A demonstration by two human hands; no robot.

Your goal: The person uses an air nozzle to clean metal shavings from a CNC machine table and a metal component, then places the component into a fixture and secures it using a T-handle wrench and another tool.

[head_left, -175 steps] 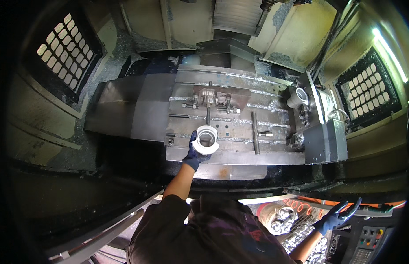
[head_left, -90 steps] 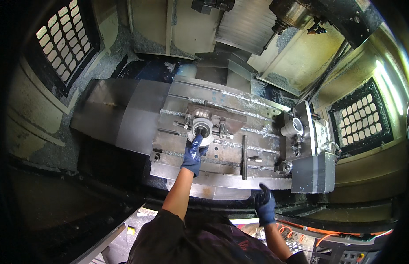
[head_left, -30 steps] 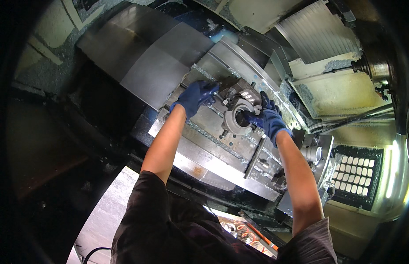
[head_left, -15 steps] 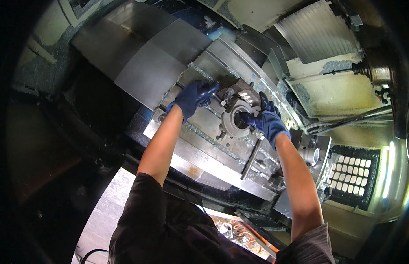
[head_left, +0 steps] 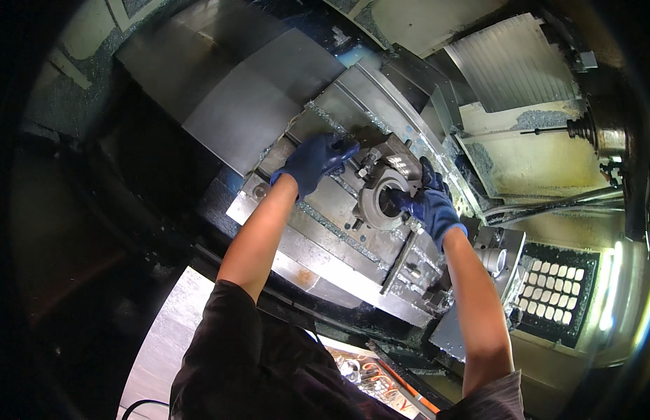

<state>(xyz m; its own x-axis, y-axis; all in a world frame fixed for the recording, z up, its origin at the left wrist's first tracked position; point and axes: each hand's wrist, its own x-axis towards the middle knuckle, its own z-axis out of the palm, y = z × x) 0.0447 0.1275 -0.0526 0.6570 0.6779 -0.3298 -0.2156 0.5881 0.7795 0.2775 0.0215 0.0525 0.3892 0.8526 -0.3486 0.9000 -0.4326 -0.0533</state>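
Note:
A grey metal ring-shaped part (head_left: 370,208) stands on a slotted machine table (head_left: 325,222), against a dark metal block (head_left: 396,152) with bolts on it. My right hand (head_left: 431,204), in a blue glove, grips the ring's right side. Its thumb reaches into the bore, and the other fingers lie along the outer side by the block. To the left, my left hand (head_left: 316,162), also gloved in blue, holds nothing I can see. Its fingers stretch toward the block's left side; whether the fingertips touch anything there I cannot tell.
Metal chips lie in the table slots. A dark bar (head_left: 399,262) rests right of the ring. Farther right are a fixture with a pale cylinder (head_left: 494,260) and the machine's spindle (head_left: 608,136) with a thin tool. Sheet-metal covers (head_left: 265,94) slope at the left.
The whole view has turned slightly. My right hand keeps its grip on the ring, and my left hand stays beside the block with little visible change.

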